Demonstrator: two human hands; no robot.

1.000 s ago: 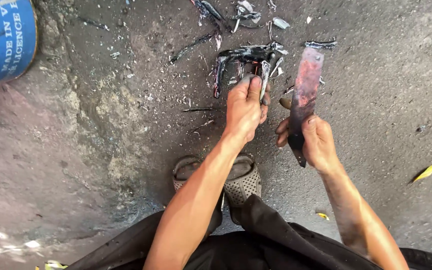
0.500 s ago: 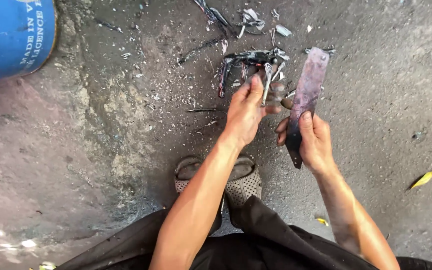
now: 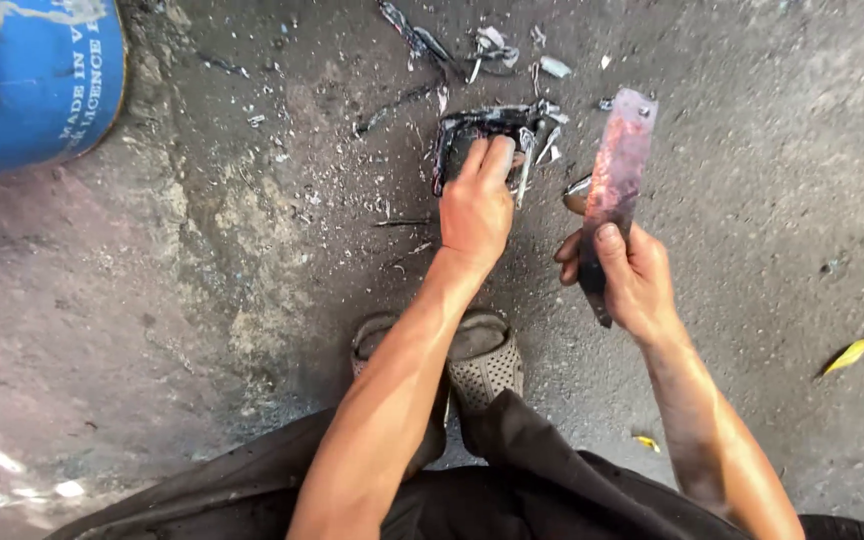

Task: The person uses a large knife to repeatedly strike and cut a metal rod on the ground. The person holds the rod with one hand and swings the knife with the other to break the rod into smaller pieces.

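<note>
At upper centre, the left hand (image 3: 476,205) presses the black scrap (image 3: 492,135) down; the right hand (image 3: 627,280), fingers clenched, grips the flat blade (image 3: 617,190). Best strike clear of fingertips.

Grey concrete floor (image 3: 772,130), debris-strewn; blue drum (image 3: 32,85) top-left

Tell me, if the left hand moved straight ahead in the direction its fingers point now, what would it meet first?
The left hand already rests its fingertips on the black twisted scrap piece on the ground, so it would push into that at once. Beyond it lie small scattered metal bits, though depth is hard to judge.
</note>
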